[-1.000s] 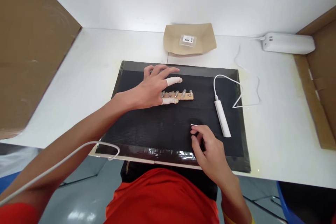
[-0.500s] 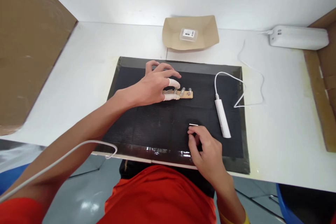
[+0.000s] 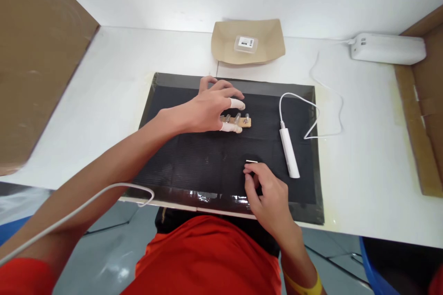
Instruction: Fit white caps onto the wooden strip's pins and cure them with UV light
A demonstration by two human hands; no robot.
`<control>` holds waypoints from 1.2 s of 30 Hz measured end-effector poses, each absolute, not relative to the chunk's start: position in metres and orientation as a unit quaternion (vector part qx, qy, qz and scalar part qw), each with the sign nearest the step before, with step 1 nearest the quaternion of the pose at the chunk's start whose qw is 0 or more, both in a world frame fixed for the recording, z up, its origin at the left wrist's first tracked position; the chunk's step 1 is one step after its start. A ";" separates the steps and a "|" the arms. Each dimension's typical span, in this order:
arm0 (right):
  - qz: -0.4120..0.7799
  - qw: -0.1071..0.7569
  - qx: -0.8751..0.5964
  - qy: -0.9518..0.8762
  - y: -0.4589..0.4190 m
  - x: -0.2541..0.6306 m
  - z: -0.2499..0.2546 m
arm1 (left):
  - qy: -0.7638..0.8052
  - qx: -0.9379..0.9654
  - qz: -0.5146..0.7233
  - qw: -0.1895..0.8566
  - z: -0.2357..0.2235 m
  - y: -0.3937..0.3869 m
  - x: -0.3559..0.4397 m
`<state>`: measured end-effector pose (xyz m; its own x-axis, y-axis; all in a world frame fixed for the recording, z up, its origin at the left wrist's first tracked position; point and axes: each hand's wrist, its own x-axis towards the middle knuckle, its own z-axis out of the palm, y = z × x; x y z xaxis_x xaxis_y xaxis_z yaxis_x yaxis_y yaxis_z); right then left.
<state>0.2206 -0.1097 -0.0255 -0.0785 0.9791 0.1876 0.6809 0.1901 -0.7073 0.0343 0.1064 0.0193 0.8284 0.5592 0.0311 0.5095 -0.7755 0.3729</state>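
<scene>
My left hand is over a narrow wooden strip that carries several small clear upright pieces. White finger covers are on its thumb and index finger, which are spread on either side of the strip with a gap between them. The palm side and the strip's left end are hidden. Lower on the mat, my right hand has its thumb and fingertips pinched together at a small flat dark piece with a pale edge. Most of that piece is covered by the fingers.
A black ribbed mat lies on the white table. To the right is a white stick-shaped device with a looping cable. A cardboard tray holding a clear box stands behind. A white block sits at the back right.
My left hand has moved slightly right and up, and its thumb and index finger have spread wider around the clear pieces. My right hand keeps its pinch. The whole view has shifted a little.
</scene>
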 end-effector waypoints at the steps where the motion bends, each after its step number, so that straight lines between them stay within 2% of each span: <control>1: 0.228 0.329 -0.594 -0.698 -0.110 0.221 -0.025 | 0.279 0.941 0.071 0.179 0.019 0.108 0.036; 36: 0.235 0.340 -0.590 -0.694 -0.108 0.221 -0.025 | 0.266 0.943 0.060 0.189 0.024 0.107 0.045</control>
<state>0.2207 -0.1083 -0.0250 -0.0739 0.9782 0.1942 0.6591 0.1941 -0.7266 0.0448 0.1067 0.0239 0.8514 0.5243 0.0131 0.4788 -0.7873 0.3886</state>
